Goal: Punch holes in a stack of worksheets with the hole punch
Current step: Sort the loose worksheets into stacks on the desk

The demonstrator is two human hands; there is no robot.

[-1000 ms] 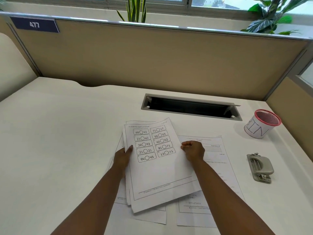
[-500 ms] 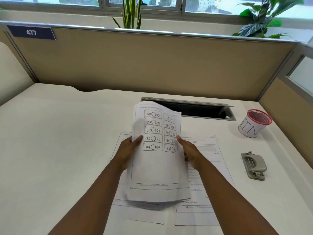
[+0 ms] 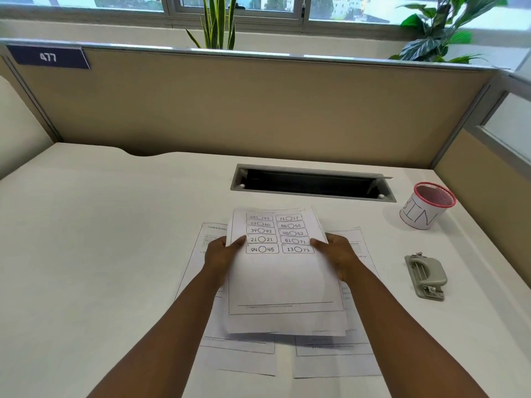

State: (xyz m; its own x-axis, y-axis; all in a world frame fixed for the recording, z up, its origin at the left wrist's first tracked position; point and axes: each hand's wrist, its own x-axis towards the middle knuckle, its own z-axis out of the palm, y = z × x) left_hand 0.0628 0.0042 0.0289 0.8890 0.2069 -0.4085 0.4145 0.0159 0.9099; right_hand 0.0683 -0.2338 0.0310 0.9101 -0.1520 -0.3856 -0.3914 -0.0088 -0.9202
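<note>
A stack of white worksheets point(image 3: 283, 280) with boxed number pairs on the top page is held above the desk, its top edge tilted down toward the desktop. My left hand point(image 3: 219, 259) grips its left edge and my right hand point(image 3: 339, 258) grips its right edge. Two more printed sheets point(image 3: 241, 354) lie flat on the desk underneath, partly hidden by the stack. The grey hole punch point(image 3: 426, 278) rests on the desk to the right, well apart from both hands.
A white cup with a red mesh rim marked "BIN" point(image 3: 425, 208) stands at the back right. An open cable slot point(image 3: 313, 183) is cut into the white desk point(image 3: 100, 239) behind the sheets. Beige partition walls point(image 3: 258, 110) close the back and right.
Both hands gathered the worksheets off the desk and lifted them upright, then tipped and lowered the stack so its top edge points down at the desk.
</note>
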